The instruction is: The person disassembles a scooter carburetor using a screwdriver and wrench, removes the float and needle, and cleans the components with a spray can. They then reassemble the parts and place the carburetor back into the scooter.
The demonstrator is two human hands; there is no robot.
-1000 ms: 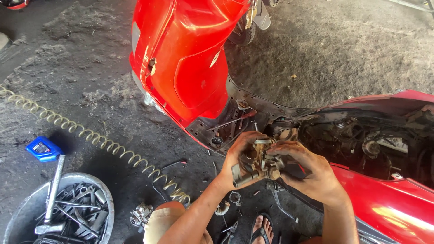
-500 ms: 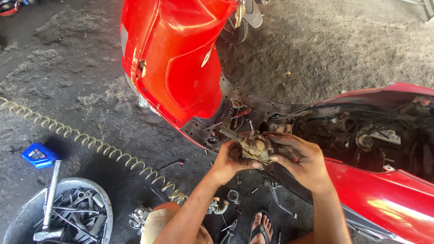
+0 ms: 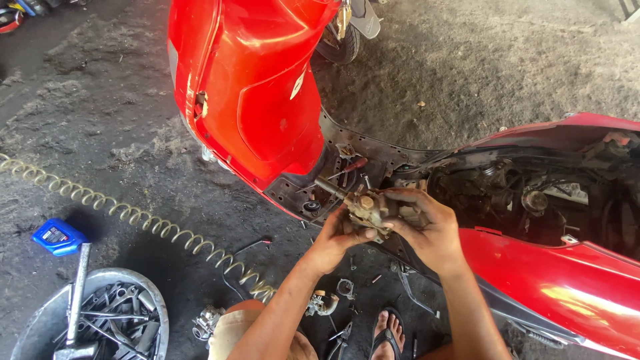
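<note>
So the person is crouched on the dirty grey concrete floor point(image 3: 507, 73) right next to a glossy red scooter point(image 3: 260, 100) with its side bodywork off, and both hands are wrapped around a small grimy tan metal carburettor-looking part point(image 3: 368, 208). That part sits up in the air between the hands, just in front of the opened-up dark frame area of the scooter, not resting on anything. The left hand point(image 3: 340, 237) cups it from below and from the side, fingers curled shut around the body with the thumb pressed on its lower edge. The right hand point(image 3: 427, 227) grips it from the other side, fingers bent over the top and back, so the part is basically sandwiched between both palms. Behind it, inside the open scooter body, there's a tangle of black hoses and engine bits point(image 3: 527, 193); I can't really make out what's what in there. Off on the left of the floor, a pale coiled air hose point(image 3: 140, 217) snakes across, and near it a small blue plastic bottle point(image 3: 59, 237) lies flat. Close to that there's a round grey metal basin point(image 3: 143, 293) full of wrenches and sockets, with a long-handled hammer point(image 3: 79, 293) leaning in it. A few loose small metal parts point(image 3: 323, 301) lie on the floor by the person's knee, and a foot in a black flip-flop point(image 3: 388, 333) shows just below the hands.
</note>
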